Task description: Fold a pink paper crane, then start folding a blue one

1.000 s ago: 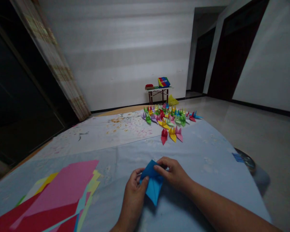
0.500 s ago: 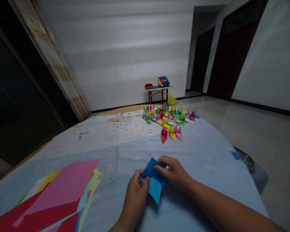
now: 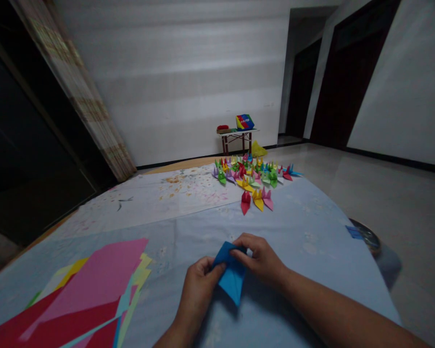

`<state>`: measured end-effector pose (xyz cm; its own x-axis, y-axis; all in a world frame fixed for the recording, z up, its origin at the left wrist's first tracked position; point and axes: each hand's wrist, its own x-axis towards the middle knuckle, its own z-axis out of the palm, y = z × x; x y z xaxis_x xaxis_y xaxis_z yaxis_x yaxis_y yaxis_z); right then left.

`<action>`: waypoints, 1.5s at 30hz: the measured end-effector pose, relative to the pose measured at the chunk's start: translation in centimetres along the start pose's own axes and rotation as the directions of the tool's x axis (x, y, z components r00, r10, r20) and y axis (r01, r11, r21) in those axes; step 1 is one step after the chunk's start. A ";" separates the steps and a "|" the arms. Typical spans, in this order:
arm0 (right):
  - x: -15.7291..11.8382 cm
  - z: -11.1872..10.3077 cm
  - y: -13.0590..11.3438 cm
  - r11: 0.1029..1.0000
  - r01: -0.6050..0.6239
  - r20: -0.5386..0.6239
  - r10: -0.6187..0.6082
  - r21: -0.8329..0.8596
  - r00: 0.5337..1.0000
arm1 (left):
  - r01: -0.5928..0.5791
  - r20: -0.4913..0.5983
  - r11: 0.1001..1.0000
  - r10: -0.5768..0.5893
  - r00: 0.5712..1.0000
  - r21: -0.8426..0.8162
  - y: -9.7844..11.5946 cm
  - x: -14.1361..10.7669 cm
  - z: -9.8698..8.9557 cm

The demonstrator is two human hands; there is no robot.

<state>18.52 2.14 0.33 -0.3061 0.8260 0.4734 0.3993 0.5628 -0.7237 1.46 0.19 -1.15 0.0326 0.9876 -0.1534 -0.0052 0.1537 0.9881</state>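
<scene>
A folded sheet of blue origami paper (image 3: 232,279) is held just above the cloth, its pointed end hanging toward me. My left hand (image 3: 200,282) pinches its left edge, thumb on top and fingers behind. At the upper right edge, my right hand (image 3: 258,255) grips the paper between thumb and fingers. The fingertips behind the paper are hidden. Beyond my hands, a red paper crane (image 3: 245,202), a yellow one (image 3: 258,200) and a pink one (image 3: 267,198) stand in a row.
Many-coloured paper cranes (image 3: 253,179) crowd the table's far right. Coloured paper sheets (image 3: 105,270) lie fanned out at left on the pale blue tablecloth (image 3: 293,232). A stool with a round item (image 3: 368,237) stands by the right edge. A small table (image 3: 235,133) is at the wall.
My left hand has shifted slightly left and up along the paper's edge. The paper's top corner looks lower and flatter, while my right hand stays almost in place.
</scene>
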 end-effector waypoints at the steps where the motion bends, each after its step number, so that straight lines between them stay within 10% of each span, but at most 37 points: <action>1: 0.0 0.0 0.0 1.000 -0.002 0.002 0.002 0.001 1.000 | 0.019 0.005 1.000 -0.018 1.000 -0.010 0.0 0.1 -0.1; 22: 0.2 0.4 0.2 0.984 -0.139 0.042 0.135 0.115 0.990 | -0.048 0.044 0.997 0.045 0.998 0.057 0.6 -0.7 0.7; 31: 0.3 0.5 0.6 0.946 -0.292 0.057 0.287 0.139 0.956 | -0.107 -0.167 0.993 0.114 0.979 0.051 1.1 -0.4 0.3; 45: 0.2 0.6 1.0 0.951 -0.283 0.039 0.280 0.127 0.959 | 0.056 -0.052 0.908 -0.085 0.995 -0.414 1.1 -0.8 1.3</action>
<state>18.30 2.79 -0.62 -0.2157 0.9487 0.2313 0.3569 0.2971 -0.8856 2.69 -0.42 0.09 -0.0189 0.9713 -0.2370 -0.4169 0.2078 0.8849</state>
